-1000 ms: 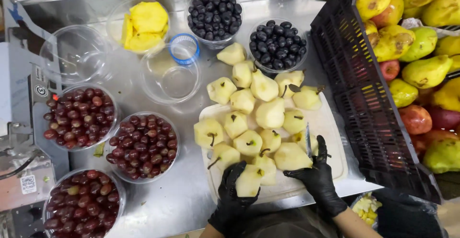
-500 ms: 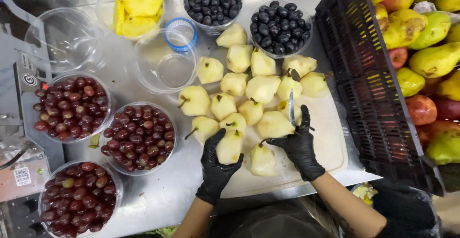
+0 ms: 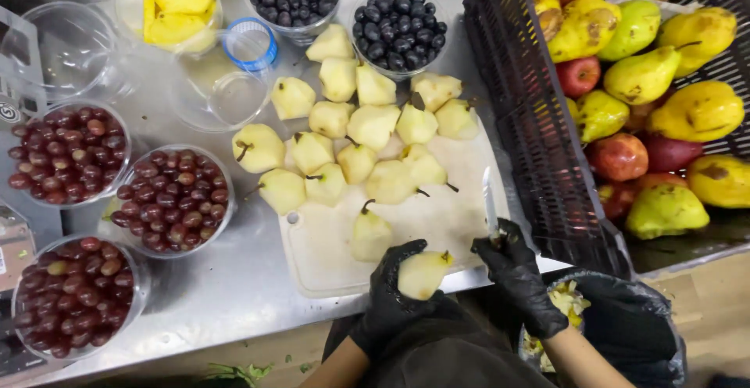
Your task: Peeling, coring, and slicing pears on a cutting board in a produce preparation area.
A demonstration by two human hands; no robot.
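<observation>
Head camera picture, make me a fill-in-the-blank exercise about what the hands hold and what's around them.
1. The left hand holds a peeled ___.
2. The right hand holds a ___ with its blade pointing up.
3. The three bowls of red grapes lie ___ of the cutting board.

Missing words: pear; knife; left

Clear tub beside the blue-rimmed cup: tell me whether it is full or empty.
Empty. The clear tub shows only the steel counter through its bottom, unlike the grape tubs nearby.
</observation>
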